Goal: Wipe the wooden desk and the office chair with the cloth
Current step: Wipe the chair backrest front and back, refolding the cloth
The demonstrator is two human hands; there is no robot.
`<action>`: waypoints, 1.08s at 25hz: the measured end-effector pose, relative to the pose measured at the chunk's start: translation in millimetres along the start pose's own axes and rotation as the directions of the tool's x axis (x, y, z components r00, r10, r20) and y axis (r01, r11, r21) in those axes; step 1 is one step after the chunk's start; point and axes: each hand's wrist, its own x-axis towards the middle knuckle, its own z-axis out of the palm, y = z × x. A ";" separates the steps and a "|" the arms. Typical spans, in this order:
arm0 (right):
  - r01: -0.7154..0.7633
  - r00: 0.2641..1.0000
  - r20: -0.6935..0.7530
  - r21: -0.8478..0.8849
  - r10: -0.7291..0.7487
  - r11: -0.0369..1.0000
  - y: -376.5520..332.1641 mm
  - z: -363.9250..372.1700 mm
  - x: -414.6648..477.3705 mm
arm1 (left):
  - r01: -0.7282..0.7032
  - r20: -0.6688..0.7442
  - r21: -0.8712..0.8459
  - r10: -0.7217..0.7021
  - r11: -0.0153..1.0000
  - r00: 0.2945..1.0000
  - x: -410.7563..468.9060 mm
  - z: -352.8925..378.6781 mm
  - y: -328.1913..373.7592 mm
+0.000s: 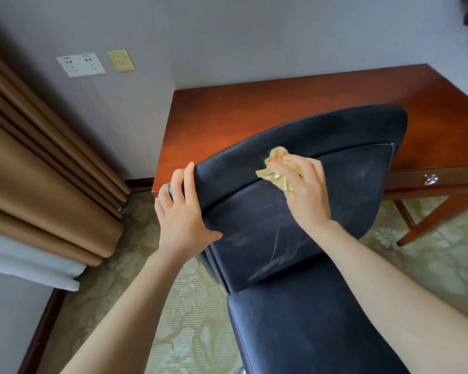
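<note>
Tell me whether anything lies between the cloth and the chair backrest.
Nothing visible does. The right hand holds the cloth directly against the chair backrest; the left hand grips the backrest's left edge, clear of the cloth.

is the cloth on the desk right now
No, the right hand holds the cloth against the office chair backrest, off the desk.
</note>
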 end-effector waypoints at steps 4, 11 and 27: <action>-0.174 0.982 -0.067 0.060 0.178 0.983 38.1 -19.7 2.1 | 0.034 0.022 0.070 -0.035 0.997 0.999 -4.2 -9.7 3.0; -0.543 0.678 -0.288 0.424 0.676 0.725 79.9 -63.7 47.9 | 0.192 0.156 0.059 -0.199 0.980 0.967 -6.3 -26.4 15.6; -0.304 0.800 -0.370 0.430 0.473 0.850 -66.2 21.4 61.9 | -0.020 -0.060 -0.194 0.009 0.981 0.998 5.7 4.1 6.5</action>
